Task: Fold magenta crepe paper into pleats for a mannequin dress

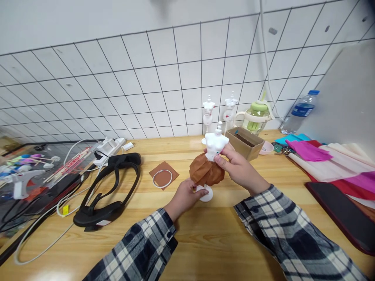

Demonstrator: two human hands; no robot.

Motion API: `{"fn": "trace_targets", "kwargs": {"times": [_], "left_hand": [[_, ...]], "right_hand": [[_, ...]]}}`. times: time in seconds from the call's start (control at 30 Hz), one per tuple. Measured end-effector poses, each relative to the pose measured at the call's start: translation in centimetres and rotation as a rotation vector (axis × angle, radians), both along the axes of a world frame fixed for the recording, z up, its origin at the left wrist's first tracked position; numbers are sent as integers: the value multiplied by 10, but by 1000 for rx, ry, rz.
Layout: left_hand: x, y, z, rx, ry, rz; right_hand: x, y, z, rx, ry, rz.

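Observation:
A small white mannequin [215, 144] with a puffed brown fabric skirt [206, 171] is tilted slightly above the wooden table. My right hand [234, 166] grips its torso at the waist, thumb in front and fingers behind. Lower down, my left hand [189, 197] pinches the stand just under the skirt, by the round white base [205, 194]. To the left, a white ring [162, 178] lies on a flat brown fabric square [169, 170].
Two more white mannequins [208, 113] stand by the tiled wall, near a cardboard box [245, 142] and a green-lidded jug [258, 115]. A black headset [101, 212], cables and a glue gun [22, 183] lie left. Coloured fabrics [331, 156] and a bottle [301, 111] occupy the right.

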State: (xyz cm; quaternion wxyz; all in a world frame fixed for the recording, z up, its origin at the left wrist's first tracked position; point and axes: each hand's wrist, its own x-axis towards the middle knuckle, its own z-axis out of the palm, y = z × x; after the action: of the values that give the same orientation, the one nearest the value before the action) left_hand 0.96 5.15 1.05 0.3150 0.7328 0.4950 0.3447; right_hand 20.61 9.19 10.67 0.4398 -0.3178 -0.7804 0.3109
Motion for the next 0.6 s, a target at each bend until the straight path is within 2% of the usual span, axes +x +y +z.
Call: {"fn": "trace_targets", "kwargs": {"times": [0.1, 0.2, 0.23, 0.3, 0.33, 0.37, 0.47, 0.6], "left_hand": [[4, 4, -3, -9, 33, 62], [5, 17, -3, -3, 70, 177], [5, 23, -3, -5, 86, 228], [4, 37, -3, -1, 118, 321], [4, 43, -4, -1, 135, 353], [5, 50, -5, -1, 152, 379], [6, 66, -8, 7, 205, 417], [8, 76, -12, 35, 251, 421]], "right_hand": [[0, 2, -7, -77, 50, 23], [3, 7, -30, -146, 231, -4], [4, 8, -42, -139, 310, -84], [5, 11, -69, -67, 442, -399], [5, 12, -82, -74, 434, -526], [5, 14, -95, -120, 356, -582], [0, 17, -118, -136, 22, -551], [-10, 19, -122, -80, -203, -403]]}}
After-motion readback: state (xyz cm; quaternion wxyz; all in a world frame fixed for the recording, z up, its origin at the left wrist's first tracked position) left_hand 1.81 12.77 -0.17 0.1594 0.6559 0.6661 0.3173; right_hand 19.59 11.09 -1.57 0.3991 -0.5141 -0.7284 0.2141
